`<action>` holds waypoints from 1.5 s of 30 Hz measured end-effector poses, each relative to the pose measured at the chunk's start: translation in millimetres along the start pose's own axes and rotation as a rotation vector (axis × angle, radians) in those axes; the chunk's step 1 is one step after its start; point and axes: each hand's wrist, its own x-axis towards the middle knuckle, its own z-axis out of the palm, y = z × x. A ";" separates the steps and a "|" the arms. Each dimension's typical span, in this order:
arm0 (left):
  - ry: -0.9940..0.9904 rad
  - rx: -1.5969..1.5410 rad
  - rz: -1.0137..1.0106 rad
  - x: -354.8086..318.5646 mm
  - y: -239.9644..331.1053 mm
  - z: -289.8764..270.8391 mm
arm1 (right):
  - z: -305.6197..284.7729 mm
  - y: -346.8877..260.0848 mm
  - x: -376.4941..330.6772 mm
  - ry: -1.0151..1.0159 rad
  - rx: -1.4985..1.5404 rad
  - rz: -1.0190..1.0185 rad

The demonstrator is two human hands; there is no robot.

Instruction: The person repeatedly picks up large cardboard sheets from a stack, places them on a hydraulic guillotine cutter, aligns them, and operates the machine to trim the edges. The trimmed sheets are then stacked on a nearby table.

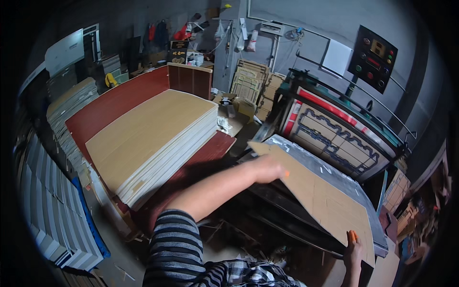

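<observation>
A flat brown cardboard sheet lies tilted over the grey metal bed of a machine. My left hand, slightly blurred, is closed on the sheet's left edge near its far end, and an orange cover shows at a fingertip. At the near right end my right hand pinches the sheet's front edge, with orange on its finger too. Its other fingers are hidden under the sheet. Behind the bed stands the machine's upright plate, carrying a cutting die with dark wavy strips.
A tall stack of brown-faced board stands to the left against dark red panels. Farther left are striped stacks of sheets. A control panel with buttons hangs at the upper right. Scraps are heaped at the far right.
</observation>
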 end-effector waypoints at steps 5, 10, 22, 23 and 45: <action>0.021 -0.138 -0.581 -54.1 28.7 -201.3 | -20.2 -101.9 83.2 0.120 0.364 -0.174; 0.278 0.813 -0.457 -270.3 77.9 -323.1 | -29.6 -305.9 186.0 0.296 0.579 -0.583; 0.422 0.986 -1.204 -473.4 -51.3 -103.1 | 122.2 -574.0 214.9 0.255 0.453 -0.911; 0.430 0.933 -1.251 -471.7 -62.2 -87.5 | 120.9 -566.2 189.7 0.193 0.498 -0.990; 0.739 0.475 -0.375 -87.6 -85.0 -14.6 | 71.0 309.0 -232.4 0.159 -0.315 1.231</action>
